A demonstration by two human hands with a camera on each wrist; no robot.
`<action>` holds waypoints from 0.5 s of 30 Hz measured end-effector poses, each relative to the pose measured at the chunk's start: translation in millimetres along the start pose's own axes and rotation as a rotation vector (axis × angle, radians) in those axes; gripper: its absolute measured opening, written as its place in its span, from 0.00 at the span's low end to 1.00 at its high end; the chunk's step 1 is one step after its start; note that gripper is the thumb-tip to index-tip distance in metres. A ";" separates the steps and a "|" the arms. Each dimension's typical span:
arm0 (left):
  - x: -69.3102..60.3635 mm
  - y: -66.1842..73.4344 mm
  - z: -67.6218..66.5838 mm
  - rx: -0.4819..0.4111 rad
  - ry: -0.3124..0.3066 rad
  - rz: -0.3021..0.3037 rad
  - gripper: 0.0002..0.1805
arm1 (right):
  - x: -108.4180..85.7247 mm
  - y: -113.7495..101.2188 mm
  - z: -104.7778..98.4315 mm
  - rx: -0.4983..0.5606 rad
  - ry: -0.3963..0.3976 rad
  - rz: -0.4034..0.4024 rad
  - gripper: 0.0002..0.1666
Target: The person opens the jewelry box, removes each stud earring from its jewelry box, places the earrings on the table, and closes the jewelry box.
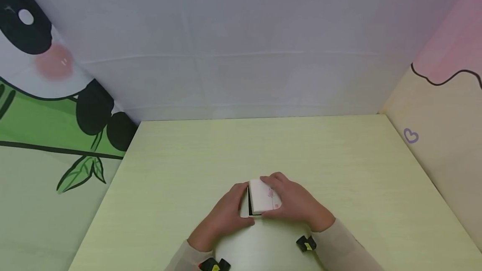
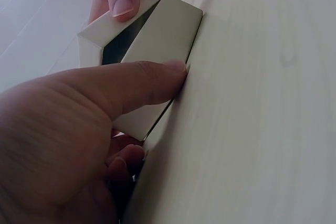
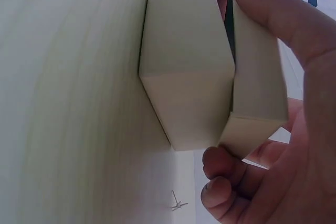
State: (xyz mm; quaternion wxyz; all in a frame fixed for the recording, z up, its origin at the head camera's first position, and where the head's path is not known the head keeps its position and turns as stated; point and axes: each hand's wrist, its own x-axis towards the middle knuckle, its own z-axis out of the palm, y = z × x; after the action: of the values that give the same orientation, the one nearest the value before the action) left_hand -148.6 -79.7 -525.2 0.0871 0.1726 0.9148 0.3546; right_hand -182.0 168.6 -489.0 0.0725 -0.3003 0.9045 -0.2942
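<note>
A small white cardboard box stands on the table in front of me, its base flat on the tabletop. Its lid, printed with a faint pink design, sits tilted over the base, raised at the left side so a dark gap shows. My left hand grips the base from the left, thumb on the near side. On the right, my right hand holds the lid between thumb and fingers. In the right wrist view, the lid stands slightly apart from the base. What the box contains is hidden.
The pale wooden table spreads out around the box. A white cloth wall rises behind it. Printed panels flank it, a cartoon panda at left and a pink and cream panel at right.
</note>
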 end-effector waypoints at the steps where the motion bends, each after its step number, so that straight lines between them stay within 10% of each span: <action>1: -0.1 -0.8 0.0 -0.002 0.003 0.005 0.56 | 0.0 -0.8 0.5 -0.002 -0.002 -0.004 0.56; 15: -0.9 0.1 -1.8 -0.020 0.002 0.024 0.56 | -1.9 -10.5 4.2 -0.028 -0.009 0.007 0.56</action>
State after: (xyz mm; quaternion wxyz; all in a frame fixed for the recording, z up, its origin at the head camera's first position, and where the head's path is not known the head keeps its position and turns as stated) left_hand -148.2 -81.1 -523.8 0.0838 0.1825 0.9091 0.3649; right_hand -173.9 160.8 -486.5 0.0733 -0.2992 0.9092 -0.2800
